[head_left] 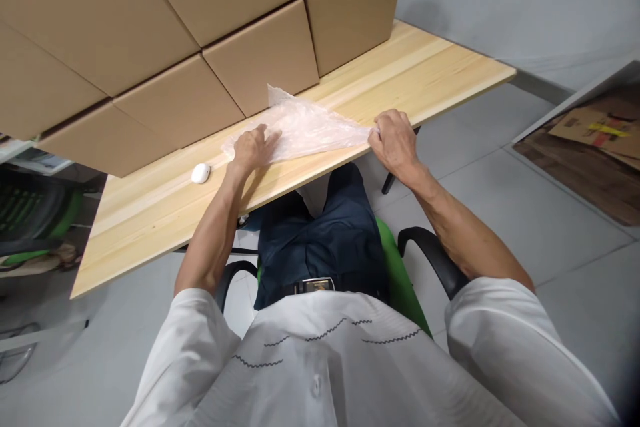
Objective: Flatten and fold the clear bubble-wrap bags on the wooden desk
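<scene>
A crumpled sheet of thin, clear, pinkish plastic film (313, 127) lies across the wooden table (440, 70) in front of me; whether it is a bag or a single layer, I cannot tell. On its left part rests my left hand (253, 150), open, with the fingers apart and the thumb stretched out over the film. At the table's front edge my right hand (395, 142) is closed round the film's gathered right corner. Between the two hands the film narrows toward the right. A small white rounded case (201, 173) sits on the table, left of my left hand.
Stacked brown cardboard boxes (265, 47) fill the table's back side, close behind the film. I sit on a green chair (397, 273) with black armrests. Flattened cardboard (600, 127) lies at the far right. Another chair (40, 207) stands at the left.
</scene>
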`<action>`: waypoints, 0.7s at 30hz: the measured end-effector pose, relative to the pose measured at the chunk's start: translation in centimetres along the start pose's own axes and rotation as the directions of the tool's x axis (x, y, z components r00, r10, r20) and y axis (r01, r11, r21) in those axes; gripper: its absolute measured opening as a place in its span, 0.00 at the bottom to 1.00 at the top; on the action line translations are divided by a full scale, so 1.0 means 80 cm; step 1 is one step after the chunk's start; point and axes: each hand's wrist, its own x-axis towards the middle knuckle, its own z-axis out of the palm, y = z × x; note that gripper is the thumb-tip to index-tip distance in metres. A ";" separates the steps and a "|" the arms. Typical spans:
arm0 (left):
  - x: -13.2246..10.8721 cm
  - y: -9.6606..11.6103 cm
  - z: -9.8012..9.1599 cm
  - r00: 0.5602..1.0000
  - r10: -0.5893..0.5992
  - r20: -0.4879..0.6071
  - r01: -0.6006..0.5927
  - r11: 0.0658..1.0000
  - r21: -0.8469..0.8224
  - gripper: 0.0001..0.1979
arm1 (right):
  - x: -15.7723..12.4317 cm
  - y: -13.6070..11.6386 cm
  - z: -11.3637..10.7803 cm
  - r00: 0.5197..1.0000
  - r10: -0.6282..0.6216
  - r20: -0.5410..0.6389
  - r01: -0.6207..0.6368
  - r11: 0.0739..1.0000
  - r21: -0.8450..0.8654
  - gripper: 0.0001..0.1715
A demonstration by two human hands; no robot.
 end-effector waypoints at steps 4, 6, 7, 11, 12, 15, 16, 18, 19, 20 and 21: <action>-0.015 -0.026 -0.001 1.000 0.010 0.018 -0.007 0.989 -0.149 0.29 | -0.001 -0.001 0.002 0.999 0.001 -0.033 0.000 1.000 0.029 0.24; -0.024 -0.033 0.000 0.999 0.039 0.027 -0.035 0.989 -0.144 0.19 | -0.002 0.002 0.003 0.999 -0.003 -0.045 0.004 1.000 0.026 0.23; -0.029 -0.035 0.001 0.998 0.058 0.023 -0.054 0.991 -0.126 0.14 | -0.002 0.004 0.004 0.999 -0.006 -0.049 0.007 1.000 0.019 0.22; -0.043 -0.033 0.010 0.995 0.080 -0.066 -0.085 0.994 -0.067 0.14 | -0.002 0.010 0.003 0.998 -0.014 -0.057 0.014 1.000 -0.004 0.20; -0.046 -0.031 0.013 0.993 0.077 -0.093 -0.082 0.995 -0.060 0.15 | -0.002 0.011 0.002 0.999 -0.011 -0.051 0.011 1.000 -0.006 0.20; -0.051 -0.026 0.016 0.992 0.067 -0.111 -0.071 0.997 -0.029 0.17 | -0.002 0.010 -0.005 1.000 0.016 0.002 -0.016 1.000 -0.017 0.21; -0.052 -0.024 0.015 0.993 0.062 -0.098 -0.063 0.998 -0.013 0.17 | -0.002 0.010 -0.008 0.999 0.027 0.026 -0.026 0.999 -0.020 0.21; -0.054 -0.023 0.013 0.997 0.044 -0.065 -0.042 0.999 0.025 0.18 | -0.002 0.009 -0.013 0.997 0.044 0.062 -0.043 0.999 -0.018 0.22; -0.055 -0.022 0.012 0.998 0.033 -0.053 -0.031 0.999 0.041 0.18 | -0.002 0.008 -0.014 0.996 0.046 0.070 -0.045 0.999 -0.013 0.23; -0.056 -0.022 0.011 0.998 0.025 -0.050 -0.023 0.999 0.049 0.19 | -0.002 0.008 -0.014 0.997 0.045 0.068 -0.045 0.999 -0.004 0.23; -0.057 -0.022 0.010 0.998 0.022 -0.054 -0.019 0.999 0.050 0.19 | -0.002 0.008 -0.014 0.998 0.041 0.056 -0.041 0.999 0.006 0.23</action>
